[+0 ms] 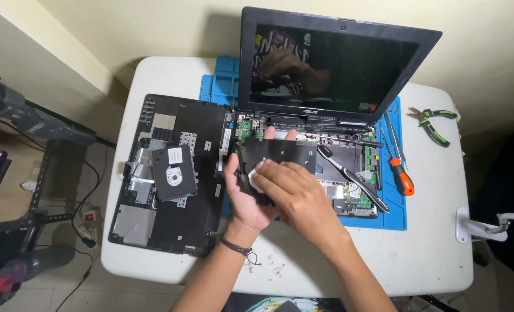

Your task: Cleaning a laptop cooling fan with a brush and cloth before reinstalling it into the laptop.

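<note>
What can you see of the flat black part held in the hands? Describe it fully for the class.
The flat black part is a thin, dark, roughly rectangular panel, matt, perhaps plastic or metal. It is held nearly level above the opened laptop. The left hand supports it from beneath, fingertips showing past its far edge. The right hand presses a small white wipe on its near left area.

I work at what looks like a home repair corner: a small white plastic table (418,254) pushed against a plain cream wall (153,29), a blue repair mat (392,216) under an opened laptop (332,63), screwdrivers (398,167) and pliers (433,122) beside it, tiled floor (43,289) and a power strip (89,218) below.
</note>
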